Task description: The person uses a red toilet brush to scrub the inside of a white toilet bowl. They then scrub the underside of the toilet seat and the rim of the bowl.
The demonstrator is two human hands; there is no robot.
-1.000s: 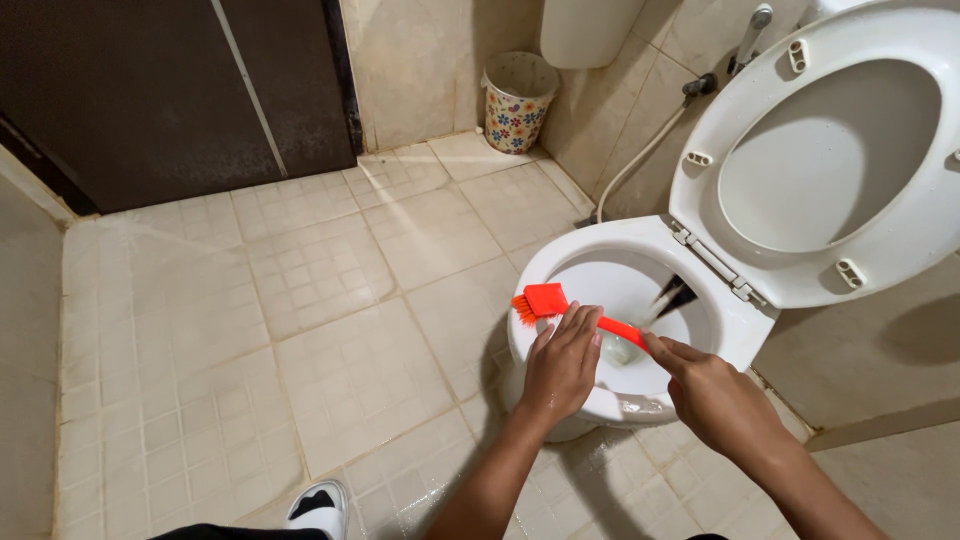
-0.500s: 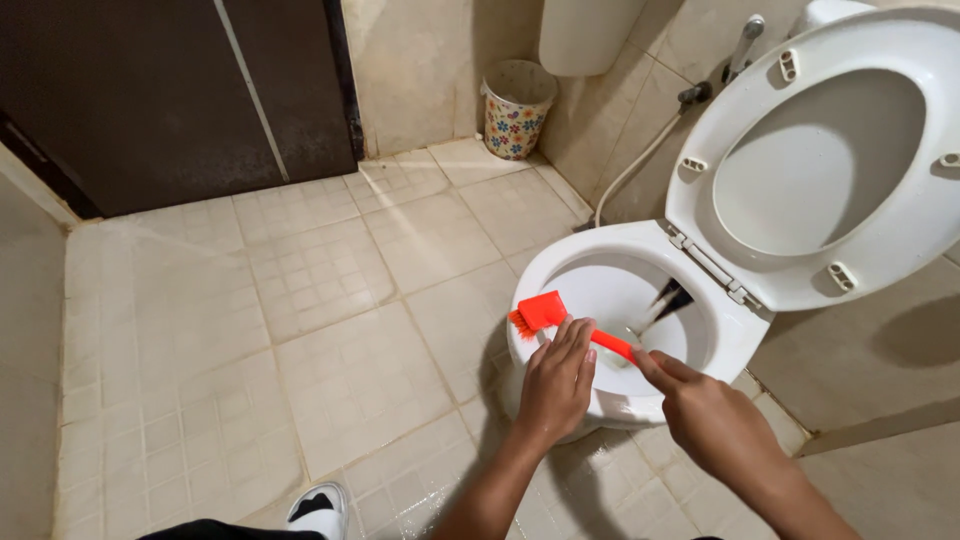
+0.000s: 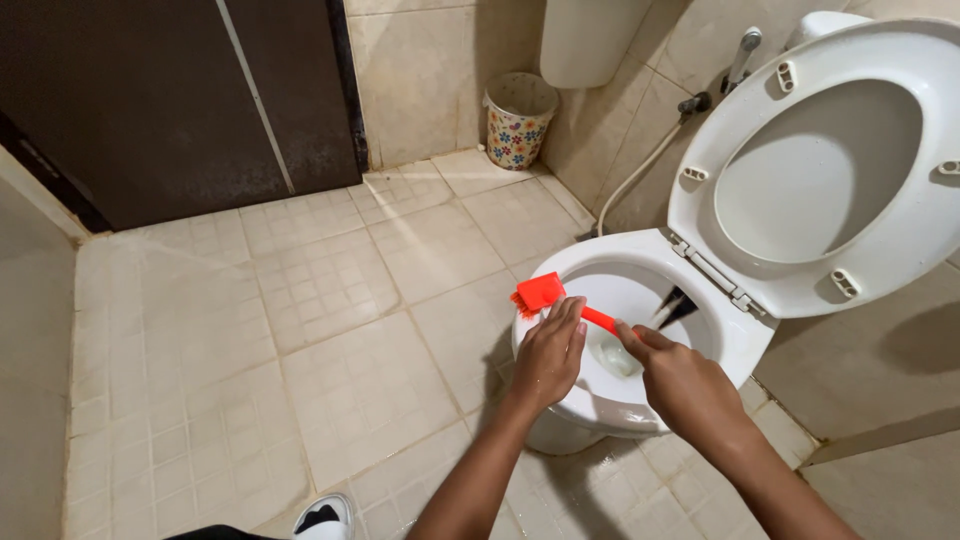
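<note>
The red brush (image 3: 541,293) lies across the near rim of the toilet bowl (image 3: 640,285) — right hand (image 3: 683,383) closed on its handle, left hand (image 3: 549,355) pressing it down, fingers curled. Scrubbing seems underway; the bowl's far side looks untouched.

Both forearms are bare, with no sleeves, rings or watch; one white and black shoe (image 3: 325,520) shows.

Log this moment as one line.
left hand: on orange brush | right hand: grips brush handle | brush head on toilet bowl rim | seat raised
</note>
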